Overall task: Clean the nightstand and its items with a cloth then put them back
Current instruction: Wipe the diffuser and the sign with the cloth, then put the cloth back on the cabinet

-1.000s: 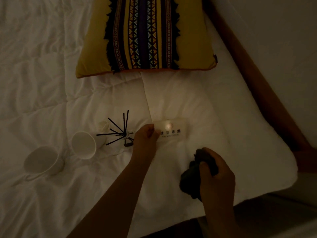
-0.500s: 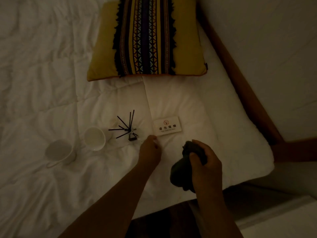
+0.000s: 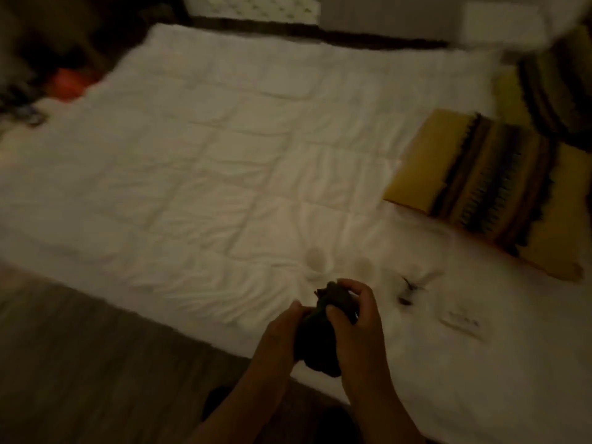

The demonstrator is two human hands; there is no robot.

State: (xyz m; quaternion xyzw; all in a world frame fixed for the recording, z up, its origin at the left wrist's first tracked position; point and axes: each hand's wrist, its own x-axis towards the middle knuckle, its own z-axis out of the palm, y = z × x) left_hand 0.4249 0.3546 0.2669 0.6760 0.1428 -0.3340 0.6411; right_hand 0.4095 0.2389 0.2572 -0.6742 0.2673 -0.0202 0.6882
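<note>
The room is dim and the view is blurred. A dark cloth (image 3: pixel 323 334) is bunched between both my hands above the bed's near edge. My left hand (image 3: pixel 282 331) grips its left side and my right hand (image 3: pixel 355 325) closes over its right side. Just beyond my hands two white cups (image 3: pixel 317 256) (image 3: pixel 363 265) lie on the white duvet (image 3: pixel 208 155). To their right lies a small holder with black sticks (image 3: pixel 411 288), and further right a small white card (image 3: pixel 463 323).
A yellow cushion with a dark patterned stripe (image 3: pixel 487 187) rests on the bed at the right, and another stands behind it. Wooden floor (image 3: pixel 80 363) runs along the bed's near left side. A dark heap with something orange (image 3: pixel 69 83) sits at the far left.
The view has swung left, so the cups, sticks and card now lie to the right. My left hand has left the card on the bed and joined my right hand on the cloth.
</note>
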